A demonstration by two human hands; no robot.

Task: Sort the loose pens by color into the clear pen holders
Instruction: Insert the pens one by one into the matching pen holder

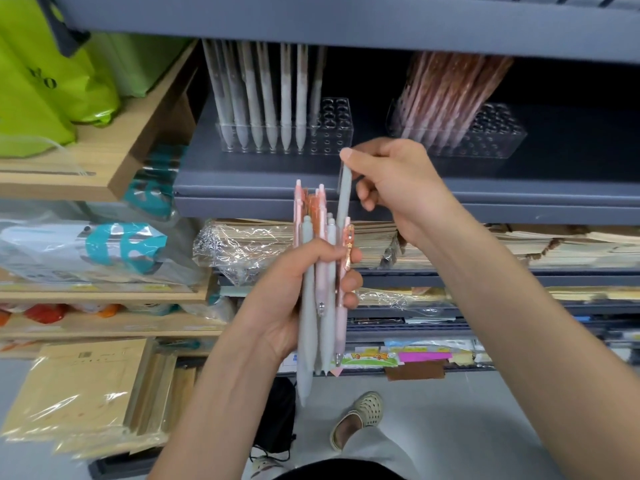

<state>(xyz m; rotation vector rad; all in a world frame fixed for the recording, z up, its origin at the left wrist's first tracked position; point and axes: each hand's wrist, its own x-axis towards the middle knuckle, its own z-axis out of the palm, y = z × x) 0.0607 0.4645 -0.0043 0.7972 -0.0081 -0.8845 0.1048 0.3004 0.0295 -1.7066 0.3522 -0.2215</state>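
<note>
a person's left hand (291, 292) curls around a bundle of pens (317, 271), grey and pale pink barrels mixed together and held upright in front of a dark grey shelf (263, 174). the right hand (398, 185), just above and to the right, pinches a single grey pen (344, 202) by its top end between thumb and forefinger, the other fingers loosely bent below; the pen's lower end reaches down into the top of the bundle. on the shelf behind the hands stand two clear pen holders. the left holder (334, 128) carries a row of grey pens (256, 109) standing upright, with open holes at its right end. the right holder (500, 142), well apart from it, carries pink pens (446, 98) that lean to the right, with open holes on its right side too. green bags (41, 81) sit on a wooden shelf (114, 161) at far left, and stacks of paper goods (554, 244) fill the shelves below. a pale clog (363, 410) shows on the floor.
</note>
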